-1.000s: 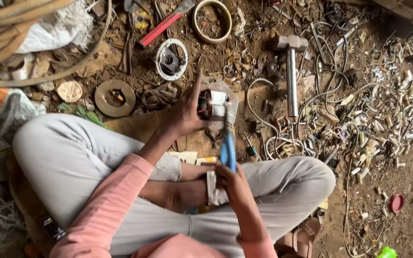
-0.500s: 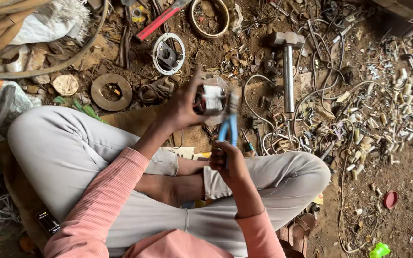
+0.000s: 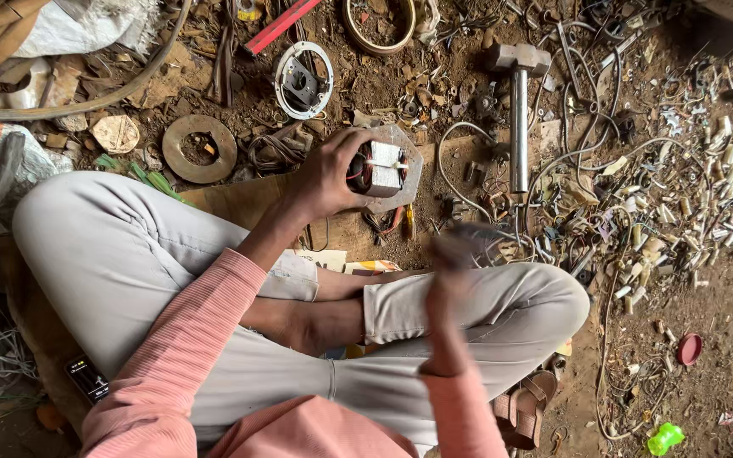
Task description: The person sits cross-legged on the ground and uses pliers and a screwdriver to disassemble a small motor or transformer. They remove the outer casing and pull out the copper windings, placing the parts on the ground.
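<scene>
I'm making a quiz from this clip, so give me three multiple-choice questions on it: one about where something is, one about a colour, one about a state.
1. Where does the hammer lie?
A. on the ground beyond the knees
B. across the lap
C. in the left hand

2. What colour are the person's sleeves?
A. blue
B. pink
C. black

3. What is the left hand doing?
A. resting open on a knee
B. gripping a small motor core
C. holding the flat metal ring

Answers: 1 A, it lies among the scrap wires on the dirt. 2 B, both forearms are in pink. 3 B, the fingers wrap the wound core; the right hand is blurred.
</scene>
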